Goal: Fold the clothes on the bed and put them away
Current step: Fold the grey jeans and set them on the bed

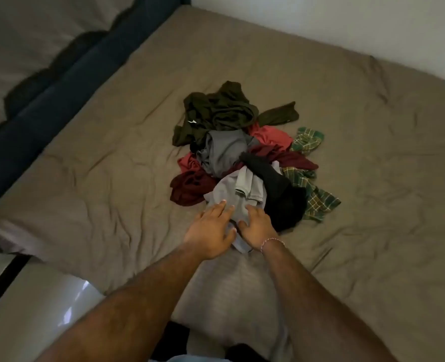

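Bed [90, 178] w/ tan sheet, clothes pile [242, 152] mid-bed. We see L hand [211, 231] flat and R hand [255, 226] gripping the grey garment [226, 192].

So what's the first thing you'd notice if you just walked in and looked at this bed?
The messy pile of clothes in the middle of the brown bed, with a dark green top at the far end and a green checked shirt on its right side. Then the left hand and right hand, both reaching onto a light grey shirt at the near edge.

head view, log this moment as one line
stage: start | left hand: on grey shirt | right hand: on grey shirt | pile: unfolded on bed
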Available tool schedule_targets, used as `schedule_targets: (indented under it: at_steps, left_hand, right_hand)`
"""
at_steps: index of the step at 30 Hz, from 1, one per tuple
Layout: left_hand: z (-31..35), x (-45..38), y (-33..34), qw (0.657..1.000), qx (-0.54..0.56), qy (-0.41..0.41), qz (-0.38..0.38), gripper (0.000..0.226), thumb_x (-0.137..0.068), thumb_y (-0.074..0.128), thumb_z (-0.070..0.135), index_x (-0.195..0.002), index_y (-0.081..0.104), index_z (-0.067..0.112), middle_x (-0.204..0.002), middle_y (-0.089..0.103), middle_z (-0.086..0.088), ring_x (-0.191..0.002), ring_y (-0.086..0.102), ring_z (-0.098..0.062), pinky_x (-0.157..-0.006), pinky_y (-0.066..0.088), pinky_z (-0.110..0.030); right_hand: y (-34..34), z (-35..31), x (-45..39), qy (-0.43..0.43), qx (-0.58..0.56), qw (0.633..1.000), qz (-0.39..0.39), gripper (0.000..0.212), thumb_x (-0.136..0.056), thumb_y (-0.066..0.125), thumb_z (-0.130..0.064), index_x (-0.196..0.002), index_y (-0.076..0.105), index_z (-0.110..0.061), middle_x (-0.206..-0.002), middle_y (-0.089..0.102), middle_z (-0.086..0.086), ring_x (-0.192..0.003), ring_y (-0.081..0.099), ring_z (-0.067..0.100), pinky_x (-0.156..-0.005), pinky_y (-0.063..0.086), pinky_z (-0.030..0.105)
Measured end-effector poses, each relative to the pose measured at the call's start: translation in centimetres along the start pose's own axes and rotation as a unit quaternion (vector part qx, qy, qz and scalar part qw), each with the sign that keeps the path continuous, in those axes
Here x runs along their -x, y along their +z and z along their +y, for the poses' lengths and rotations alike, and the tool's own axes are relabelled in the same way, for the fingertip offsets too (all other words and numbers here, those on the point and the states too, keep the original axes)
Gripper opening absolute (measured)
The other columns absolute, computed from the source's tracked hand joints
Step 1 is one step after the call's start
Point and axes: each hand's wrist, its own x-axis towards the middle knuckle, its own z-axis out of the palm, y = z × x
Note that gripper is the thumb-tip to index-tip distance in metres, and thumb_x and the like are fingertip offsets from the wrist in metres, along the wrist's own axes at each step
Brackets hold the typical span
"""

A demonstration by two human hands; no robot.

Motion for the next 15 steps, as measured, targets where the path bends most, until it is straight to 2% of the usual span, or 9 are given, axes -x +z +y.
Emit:
schedule_targets:
  at_steps: [2,4,6,8,9,10,12,14,15]
  left_hand:
    - [-1.8,-0.4,-0.3,0.999,0.038,-0.010,-0.023,0.072,-0.101,0.047,0.050,-0.164,0.026,0.021,-0.171,0.024,-0.006,-0.156,0.026,-0.024,-0.123,0.030,-0.044]
    - [-4.5,-0.6,-0.3,0.995,0.076,-0.035,-0.060,0.077,-0.094,0.051,0.052,-0.162,0.031,0.021,-0.166,0.034,-0.004,-0.152,0.034,-0.023,-0.121,0.035,-0.039]
    - [-6.8,-0.4,0.1,0.990,0.102,-0.051,-0.088,0.079,-0.091,0.052,0.054,-0.162,0.032,0.025,-0.165,0.036,-0.002,-0.151,0.036,-0.021,-0.121,0.034,-0.036]
    - [-9.2,0.2,0.6,0.986,0.112,-0.055,-0.106,0.074,-0.095,0.056,0.049,-0.161,0.033,0.025,-0.165,0.036,0.000,-0.149,0.037,-0.019,-0.120,0.032,-0.031]
    - [-10.0,0.5,0.7,0.985,0.119,-0.052,-0.112,0.072,-0.096,0.057,0.047,-0.161,0.035,0.024,-0.164,0.038,-0.001,-0.148,0.039,-0.018,-0.118,0.032,-0.028]
    - [-10.8,0.8,0.9,0.984,0.127,-0.049,-0.117,0.071,-0.096,0.058,0.047,-0.160,0.036,0.024,-0.162,0.040,-0.001,-0.146,0.042,-0.017,-0.116,0.033,-0.027]
    - [-12.0,1.1,1.1,0.979,0.138,-0.052,-0.141,0.068,-0.098,0.061,0.043,-0.160,0.036,0.025,-0.161,0.042,-0.002,-0.142,0.046,-0.017,-0.113,0.038,-0.027]
    - [-13.2,0.8,1.4,0.975,0.137,-0.058,-0.166,0.066,-0.101,0.062,0.037,-0.160,0.036,0.024,-0.162,0.040,-0.002,-0.141,0.047,-0.017,-0.112,0.040,-0.028]
    - [-13.5,0.6,1.4,0.973,0.138,-0.068,-0.173,0.066,-0.101,0.063,0.037,-0.160,0.036,0.024,-0.162,0.040,-0.002,-0.141,0.047,-0.018,-0.112,0.040,-0.029]
  right_hand:
    - [0.7,-1.2,-1.8,0.008,0.009,1.000,-0.007,0.058,-0.098,0.058,-0.038,-0.151,0.046,-0.018,-0.158,0.036,0.012,-0.145,0.036,0.032,-0.119,0.034,0.041]
    - [2.0,-2.4,-3.8,0.057,0.012,0.998,-0.017,0.059,-0.094,0.060,-0.046,-0.148,0.052,-0.023,-0.159,0.032,0.014,-0.144,0.036,0.035,-0.120,0.033,0.042]
    - [3.8,-2.5,-4.8,0.139,0.009,0.990,-0.011,0.061,-0.091,0.062,-0.057,-0.144,0.056,-0.028,-0.165,0.017,0.014,-0.146,0.029,0.040,-0.121,0.031,0.045]
    - [5.8,-2.2,-5.4,0.207,-0.022,0.978,-0.014,0.057,-0.089,0.062,-0.058,-0.138,0.059,-0.031,-0.169,0.003,0.013,-0.148,0.022,0.041,-0.122,0.029,0.049]
    - [6.6,-1.7,-5.6,0.220,-0.032,0.975,-0.021,0.056,-0.088,0.061,-0.057,-0.138,0.058,-0.032,-0.169,0.002,0.012,-0.148,0.020,0.041,-0.122,0.028,0.050]
    - [7.1,-1.5,-5.6,0.224,-0.037,0.973,-0.033,0.059,-0.088,0.061,-0.055,-0.141,0.056,-0.031,-0.168,0.005,0.012,-0.149,0.020,0.040,-0.122,0.028,0.049]
    - [7.9,-0.6,-5.6,0.203,-0.044,0.978,-0.021,0.063,-0.088,0.065,-0.049,-0.145,0.054,-0.024,-0.160,0.029,0.014,-0.144,0.032,0.037,-0.118,0.033,0.043]
    - [7.9,-0.3,-5.3,0.161,-0.102,0.981,0.043,0.050,-0.089,0.072,-0.036,-0.134,0.065,-0.014,-0.137,0.054,0.013,-0.131,0.050,0.035,-0.109,0.043,0.037]
    - [7.6,-0.1,-4.9,0.152,-0.181,0.969,0.079,0.037,-0.089,0.075,-0.027,-0.122,0.071,-0.011,-0.124,0.062,0.011,-0.121,0.058,0.033,-0.101,0.049,0.032]
